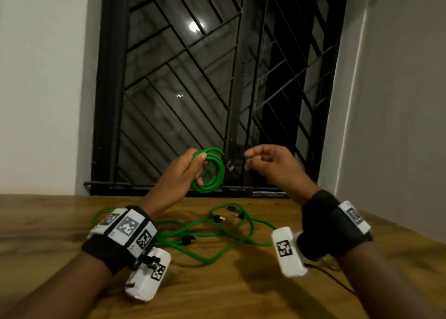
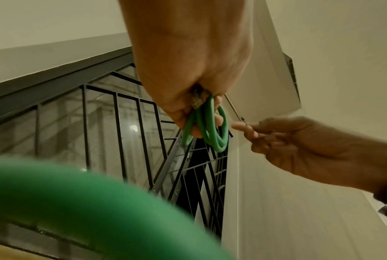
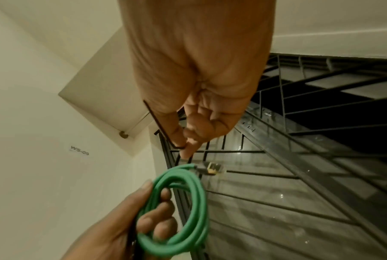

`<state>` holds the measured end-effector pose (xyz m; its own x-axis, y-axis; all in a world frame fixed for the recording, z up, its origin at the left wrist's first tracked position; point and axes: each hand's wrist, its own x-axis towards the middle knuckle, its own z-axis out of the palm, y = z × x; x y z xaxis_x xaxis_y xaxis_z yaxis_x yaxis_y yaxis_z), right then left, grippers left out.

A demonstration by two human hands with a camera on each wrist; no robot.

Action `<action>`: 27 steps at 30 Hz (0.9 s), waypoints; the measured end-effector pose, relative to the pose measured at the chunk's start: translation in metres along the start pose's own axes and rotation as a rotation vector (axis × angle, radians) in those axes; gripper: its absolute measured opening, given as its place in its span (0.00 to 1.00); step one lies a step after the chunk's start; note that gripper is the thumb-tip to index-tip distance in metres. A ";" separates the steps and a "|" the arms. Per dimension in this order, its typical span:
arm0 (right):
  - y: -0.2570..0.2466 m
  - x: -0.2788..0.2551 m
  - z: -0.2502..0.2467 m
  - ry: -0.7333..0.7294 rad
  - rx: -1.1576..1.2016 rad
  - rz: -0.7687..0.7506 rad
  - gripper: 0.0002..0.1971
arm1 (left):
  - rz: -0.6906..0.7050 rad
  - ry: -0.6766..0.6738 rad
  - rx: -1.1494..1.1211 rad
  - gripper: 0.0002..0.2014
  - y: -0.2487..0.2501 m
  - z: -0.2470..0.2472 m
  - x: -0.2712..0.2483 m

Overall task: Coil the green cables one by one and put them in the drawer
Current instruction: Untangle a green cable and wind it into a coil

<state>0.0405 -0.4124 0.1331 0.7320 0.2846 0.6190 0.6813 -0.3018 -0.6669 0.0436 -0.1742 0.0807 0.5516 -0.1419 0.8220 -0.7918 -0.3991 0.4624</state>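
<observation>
My left hand (image 1: 193, 169) holds a green cable wound into a small coil (image 1: 220, 171), raised above the table in front of the window. Its fingers pass through the coil (image 3: 196, 211) and its thumb presses on top. The coil's dark plug (image 3: 211, 168) sticks out towards my right hand (image 1: 251, 160). That hand hovers just right of the coil without touching it, pinching a thin black wire tie (image 3: 159, 123) between thumb and forefinger. Several loose green cables (image 1: 217, 236) lie tangled on the wooden table (image 1: 241, 282) below. No drawer is in view.
A dark window with a black metal grille (image 1: 205, 77) stands right behind the table, with white walls on both sides. A thin black cord (image 1: 337, 280) lies on the table near my right wrist. A blurred green cable (image 2: 76, 193) fills the left wrist view's foreground.
</observation>
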 end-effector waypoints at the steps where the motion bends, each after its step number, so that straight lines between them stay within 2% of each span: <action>1: -0.004 0.009 0.018 0.008 0.078 -0.010 0.07 | -0.034 0.048 -0.030 0.18 -0.003 -0.003 0.001; 3: -0.009 0.024 0.053 0.049 0.176 -0.046 0.09 | -0.091 0.113 -0.098 0.19 -0.007 -0.009 0.004; 6: -0.010 0.038 0.089 0.200 0.186 -0.118 0.04 | -0.134 0.167 -0.167 0.16 -0.008 -0.016 0.004; 9: -0.004 0.041 0.103 0.324 0.229 -0.123 0.04 | -0.148 0.224 -0.125 0.17 -0.009 -0.019 0.004; 13: 0.018 0.036 0.111 0.390 0.301 -0.082 0.06 | -0.133 0.294 -0.085 0.16 -0.011 -0.023 0.002; 16: 0.036 0.033 0.123 0.431 0.230 -0.073 0.07 | -0.112 0.320 -0.031 0.17 -0.014 -0.024 0.000; 20: 0.038 0.041 0.129 0.454 0.191 -0.136 0.07 | -0.103 0.370 0.017 0.15 -0.020 -0.025 0.001; 24: 0.032 0.050 0.125 0.520 -0.052 -0.199 0.12 | -0.108 0.451 0.067 0.13 -0.023 -0.027 -0.002; 27: 0.040 0.045 0.131 0.481 -0.133 -0.333 0.13 | -0.102 0.443 0.118 0.12 -0.023 -0.028 -0.002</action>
<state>0.1001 -0.2926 0.0804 0.3772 -0.0513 0.9247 0.8459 -0.3874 -0.3666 0.0534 -0.1397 0.0773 0.4401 0.2934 0.8486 -0.6898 -0.4945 0.5288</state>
